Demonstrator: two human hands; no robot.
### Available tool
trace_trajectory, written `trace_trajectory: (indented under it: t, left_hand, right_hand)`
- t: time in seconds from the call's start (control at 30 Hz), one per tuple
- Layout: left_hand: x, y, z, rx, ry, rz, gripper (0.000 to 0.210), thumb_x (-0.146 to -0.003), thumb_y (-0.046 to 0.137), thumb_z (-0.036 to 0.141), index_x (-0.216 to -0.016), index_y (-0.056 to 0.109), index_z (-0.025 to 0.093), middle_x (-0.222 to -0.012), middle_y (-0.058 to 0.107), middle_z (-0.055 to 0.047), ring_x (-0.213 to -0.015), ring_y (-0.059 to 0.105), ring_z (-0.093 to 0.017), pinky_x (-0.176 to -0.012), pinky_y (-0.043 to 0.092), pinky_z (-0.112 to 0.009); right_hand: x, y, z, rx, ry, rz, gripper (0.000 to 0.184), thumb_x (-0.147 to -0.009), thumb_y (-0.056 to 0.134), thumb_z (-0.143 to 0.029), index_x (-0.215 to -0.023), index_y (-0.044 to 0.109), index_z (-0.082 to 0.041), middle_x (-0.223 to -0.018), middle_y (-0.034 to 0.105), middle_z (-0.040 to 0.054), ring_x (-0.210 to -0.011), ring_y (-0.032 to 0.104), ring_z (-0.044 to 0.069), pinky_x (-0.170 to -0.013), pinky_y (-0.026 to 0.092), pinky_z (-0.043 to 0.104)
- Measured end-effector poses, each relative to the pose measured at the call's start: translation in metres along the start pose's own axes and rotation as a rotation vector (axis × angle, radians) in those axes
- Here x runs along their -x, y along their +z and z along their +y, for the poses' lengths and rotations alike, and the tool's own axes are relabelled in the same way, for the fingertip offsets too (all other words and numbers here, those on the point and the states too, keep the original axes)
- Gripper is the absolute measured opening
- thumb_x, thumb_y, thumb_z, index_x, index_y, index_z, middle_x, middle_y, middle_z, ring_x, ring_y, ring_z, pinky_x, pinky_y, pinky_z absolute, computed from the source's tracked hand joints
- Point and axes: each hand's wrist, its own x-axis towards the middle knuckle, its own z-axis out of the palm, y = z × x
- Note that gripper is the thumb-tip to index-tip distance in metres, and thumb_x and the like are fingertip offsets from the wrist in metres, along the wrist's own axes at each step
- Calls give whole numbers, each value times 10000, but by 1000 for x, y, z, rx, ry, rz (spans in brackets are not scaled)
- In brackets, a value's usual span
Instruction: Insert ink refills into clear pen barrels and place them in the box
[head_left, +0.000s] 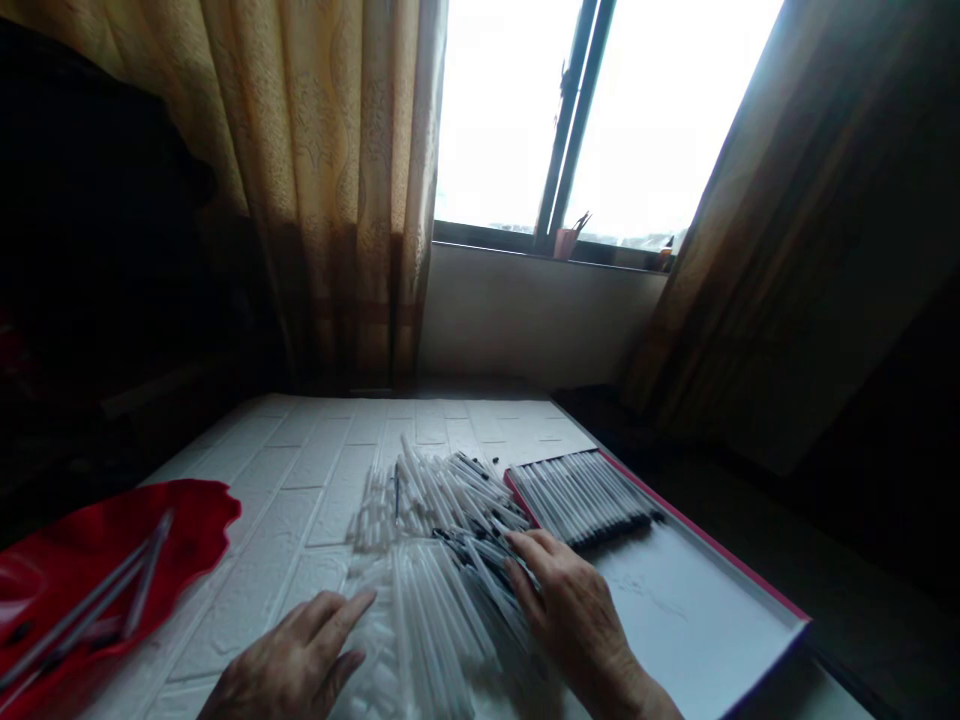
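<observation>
My left hand [296, 655] is low over the table, fingers stretched out and a little apart, holding nothing. Beside its fingertips lie clear plastic pen barrels [427, 620] in a loose pile. My right hand [566, 600] reaches over the pile's right side, thumb and fingers apart, nearest to some dark-tipped pen parts [480, 555]; whether its fingertips touch them I cannot tell. More clear barrels [431, 490] are heaped behind. A row of pens with black ends [581, 495] lies side by side in a shallow white tray with a red rim [690, 610].
A red scalloped dish [191, 530] with a few long pen parts stands at the left. White brick-patterned covering [262, 490] spreads over the table. Small dark bits [496, 461] lie behind the heap. Curtains [330, 180] flank the window, and a pink cup [565, 243] stands on its sill.
</observation>
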Motion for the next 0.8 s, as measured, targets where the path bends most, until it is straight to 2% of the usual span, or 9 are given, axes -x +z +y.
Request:
trace_trajectory:
  t: [0.13, 0.3, 0.43, 0.57, 0.7, 0.8]
  left_hand:
    - [4, 3, -3, -7, 30, -19, 378, -1087, 337, 444, -1250, 645, 298, -963, 802, 14, -819, 797, -131, -707, 625, -159]
    - [10, 8, -7, 27, 44, -30, 356, -1078, 356, 438, -1193, 666, 308, -936, 785, 15, -793, 794, -128, -687, 625, -159]
    - [7, 6, -6, 60, 40, -54, 301, -1064, 401, 406, -1162, 668, 306, -975, 767, 4, -824, 791, -126, -706, 620, -156]
    - [1, 2, -3, 49, 80, 28, 344, -1075, 359, 441, -1143, 666, 300, -965, 770, 7, -779, 788, -112, -673, 605, -130]
    - [0, 2, -2, 14, 62, 72, 352, -1079, 353, 451, -1106, 677, 316, -952, 776, 29, -795, 790, -105, -716, 601, -129]
    - [-3, 2, -2, 0, 70, 83, 368, -1079, 354, 473, -1073, 690, 323, -929, 780, 45, -767, 789, -95, -699, 598, -125]
  right_hand:
    - [-5, -20, 13, 10, 107, -74, 273, -999, 486, -210, -1077, 748, -201, -1050, 785, 89, -936, 765, 251, -787, 560, 324]
    - [0, -48, 30, 149, 306, -253, 264, -1010, 499, -259, -952, 755, -228, -958, 804, 69, -884, 770, 279, -693, 509, 330]
    - [18, -48, 42, 210, 306, -306, 230, -981, 526, -270, -989, 751, -222, -981, 807, 86, -918, 766, 307, -695, 489, 339]
    - [38, -42, 56, 130, 306, -331, 265, -968, 512, -274, -1073, 750, -221, -1019, 810, 92, -944, 761, 312, -717, 493, 347]
    - [57, -45, 62, 88, 352, -421, 306, -992, 480, -339, -1029, 761, -223, -978, 817, 98, -928, 761, 309, -745, 499, 350]
    - [72, -49, 61, 118, 393, -512, 366, -1013, 411, -297, -952, 765, -229, -981, 814, 109, -937, 765, 307, -748, 500, 343]
